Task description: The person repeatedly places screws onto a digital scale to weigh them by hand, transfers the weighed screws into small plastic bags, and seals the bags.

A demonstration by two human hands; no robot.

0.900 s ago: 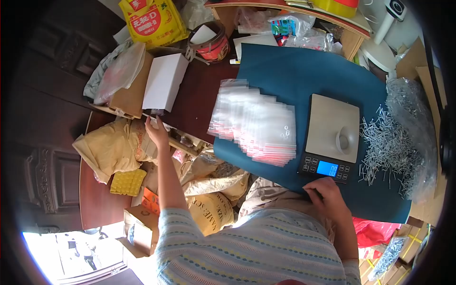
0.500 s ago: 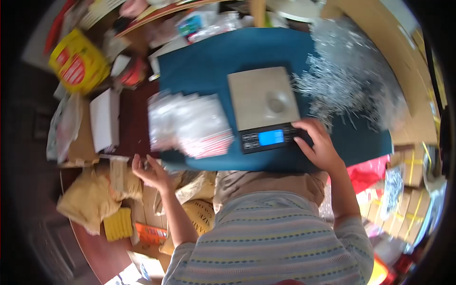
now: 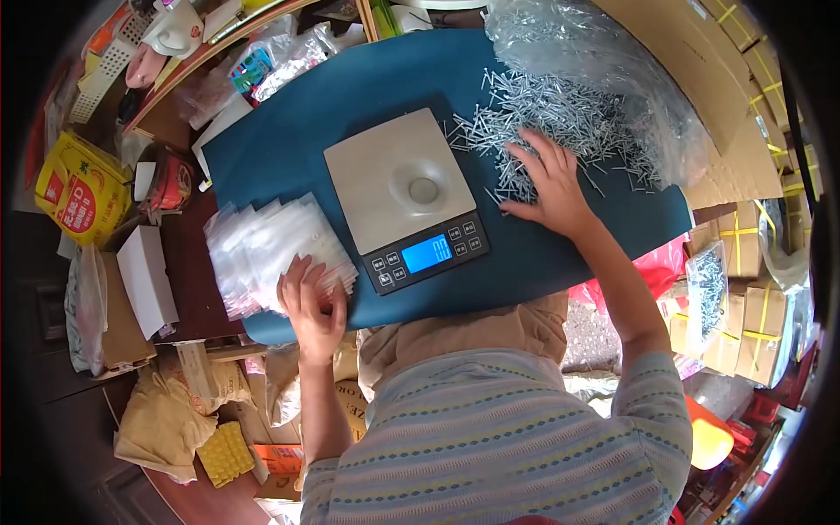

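My right hand [image 3: 556,188] is open at the near edge of a heap of loose metal nails [image 3: 577,122], its fingertips among or just over them. My left hand [image 3: 312,311] lies over the lower edge of a fanned stack of clear plastic bags [image 3: 267,249], fingers slightly bent and apart, lifting nothing. Between the hands stands a digital scale [image 3: 385,179] with a blue lit display [image 3: 427,254] that seems to read zeros. A round greyish thing [image 3: 423,190] is at the right of its plate.
Everything sits on a blue-green table mat [image 3: 280,140]. A large clear plastic bag [image 3: 604,52] and cardboard [image 3: 700,52] border the nails. At the left are a white box [image 3: 147,278] and a yellow bag [image 3: 83,188]. Strapped cartons [image 3: 744,328] are stacked at the right.
My right hand has left the scale's button panel and moved up and right to the nails. My left hand has come from beside the table onto the plastic bags. The whole view has turned somewhat.
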